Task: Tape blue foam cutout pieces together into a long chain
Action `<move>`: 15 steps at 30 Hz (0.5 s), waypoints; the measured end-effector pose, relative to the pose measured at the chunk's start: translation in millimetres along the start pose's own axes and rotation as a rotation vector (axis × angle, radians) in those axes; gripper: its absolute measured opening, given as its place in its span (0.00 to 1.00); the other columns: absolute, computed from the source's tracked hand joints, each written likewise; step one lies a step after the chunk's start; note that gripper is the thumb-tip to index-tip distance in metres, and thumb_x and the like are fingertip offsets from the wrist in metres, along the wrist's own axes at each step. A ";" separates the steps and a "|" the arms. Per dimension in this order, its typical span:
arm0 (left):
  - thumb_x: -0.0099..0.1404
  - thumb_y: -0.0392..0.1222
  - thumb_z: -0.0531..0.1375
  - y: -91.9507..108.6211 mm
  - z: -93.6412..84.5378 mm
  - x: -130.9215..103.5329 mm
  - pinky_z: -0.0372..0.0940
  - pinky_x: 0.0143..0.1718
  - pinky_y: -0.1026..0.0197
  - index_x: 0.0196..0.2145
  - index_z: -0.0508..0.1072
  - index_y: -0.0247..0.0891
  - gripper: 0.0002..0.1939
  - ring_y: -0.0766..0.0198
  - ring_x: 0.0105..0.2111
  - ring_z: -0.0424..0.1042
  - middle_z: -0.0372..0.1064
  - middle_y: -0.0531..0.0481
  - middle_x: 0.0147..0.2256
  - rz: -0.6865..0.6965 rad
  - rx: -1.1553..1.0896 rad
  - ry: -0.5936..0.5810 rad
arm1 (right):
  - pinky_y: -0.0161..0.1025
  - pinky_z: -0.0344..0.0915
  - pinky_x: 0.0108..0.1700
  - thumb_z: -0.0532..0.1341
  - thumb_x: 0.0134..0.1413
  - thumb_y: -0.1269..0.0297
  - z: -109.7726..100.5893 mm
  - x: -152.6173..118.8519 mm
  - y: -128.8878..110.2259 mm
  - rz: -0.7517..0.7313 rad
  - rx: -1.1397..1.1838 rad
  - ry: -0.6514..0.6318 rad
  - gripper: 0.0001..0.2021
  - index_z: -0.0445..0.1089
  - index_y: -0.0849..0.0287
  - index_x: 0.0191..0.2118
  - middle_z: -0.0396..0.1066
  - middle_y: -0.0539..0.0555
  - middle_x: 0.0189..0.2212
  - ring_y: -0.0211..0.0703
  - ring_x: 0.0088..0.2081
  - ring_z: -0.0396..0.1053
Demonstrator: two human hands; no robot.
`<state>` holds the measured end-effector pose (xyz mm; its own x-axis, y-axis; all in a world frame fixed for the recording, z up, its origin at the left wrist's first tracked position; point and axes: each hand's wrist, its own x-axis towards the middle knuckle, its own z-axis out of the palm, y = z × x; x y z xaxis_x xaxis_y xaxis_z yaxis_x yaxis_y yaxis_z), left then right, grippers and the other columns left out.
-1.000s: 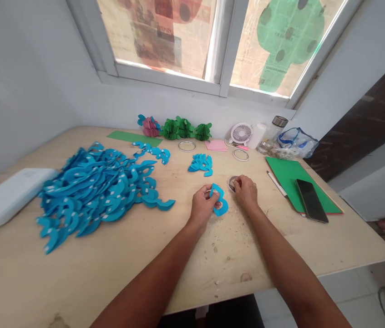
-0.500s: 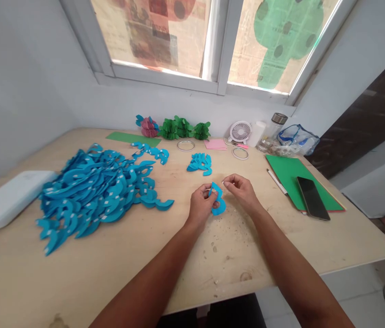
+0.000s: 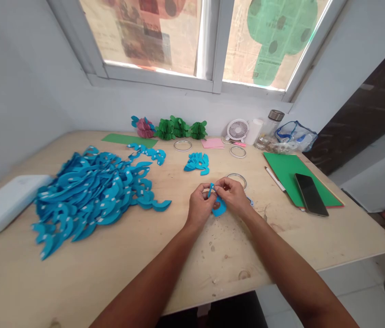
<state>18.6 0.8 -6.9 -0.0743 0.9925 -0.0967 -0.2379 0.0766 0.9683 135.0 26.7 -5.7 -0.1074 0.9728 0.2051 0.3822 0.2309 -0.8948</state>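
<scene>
My left hand [image 3: 200, 204] is closed on a curvy blue paper cutout [image 3: 219, 210], held low over the table. Against the cutout's upper edge, the fingertips of my right hand [image 3: 230, 195] are pinched together; whether a small white piece is still between them is hidden. A roll of thin tape [image 3: 240, 176] lies just beyond the right hand, which partly covers it. Beside that wrist a small blue-edged object [image 3: 250, 201] shows in part. Farther back lies a small stack of blue cutouts [image 3: 196, 163].
A large heap of blue cutouts with white squares [image 3: 93, 189] spreads over the left, beside a white device [image 3: 11, 198]. Two more tape rolls, green paper ornaments [image 3: 179, 128] and a small fan [image 3: 237, 130] line the back. At right, a phone [image 3: 311, 193] rests on green sheets [image 3: 283, 166].
My right hand has moved left, from beside the blue cutout onto its upper edge, where it earlier held a small white piece. The tape roll behind it has come into view.
</scene>
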 end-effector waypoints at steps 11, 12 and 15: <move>0.47 0.39 0.62 -0.2 -5.0 5.3 0.61 0.23 0.67 0.27 0.73 0.33 0.08 0.67 0.24 0.69 0.72 0.49 0.24 -0.043 -0.125 0.057 | 0.34 0.61 0.31 0.58 0.45 0.66 -2.0 -0.2 -1.6 -0.034 -0.050 0.008 0.04 0.67 0.58 0.26 0.68 0.48 0.22 0.37 0.27 0.65; 0.47 0.40 0.62 0.0 -5.1 4.9 0.60 0.22 0.68 0.27 0.73 0.33 0.08 0.68 0.23 0.68 0.72 0.49 0.24 -0.062 -0.135 0.054 | 0.34 0.61 0.32 0.58 0.45 0.65 -1.9 -0.5 -1.8 -0.037 -0.058 0.013 0.04 0.68 0.58 0.26 0.69 0.48 0.22 0.37 0.27 0.65; 0.46 0.41 0.63 0.5 -4.8 3.6 0.58 0.22 0.68 0.27 0.74 0.33 0.09 0.68 0.23 0.67 0.72 0.49 0.24 -0.087 -0.175 0.042 | 0.35 0.62 0.33 0.58 0.45 0.65 -0.6 -1.9 -2.5 -0.034 -0.062 0.038 0.04 0.68 0.58 0.26 0.70 0.49 0.24 0.38 0.28 0.67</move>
<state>13.5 4.0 -7.9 -0.0855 0.9778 -0.1915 -0.4097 0.1407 0.9013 134.8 24.2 -3.6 -0.0871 0.9642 0.2506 0.4354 0.2631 -0.8609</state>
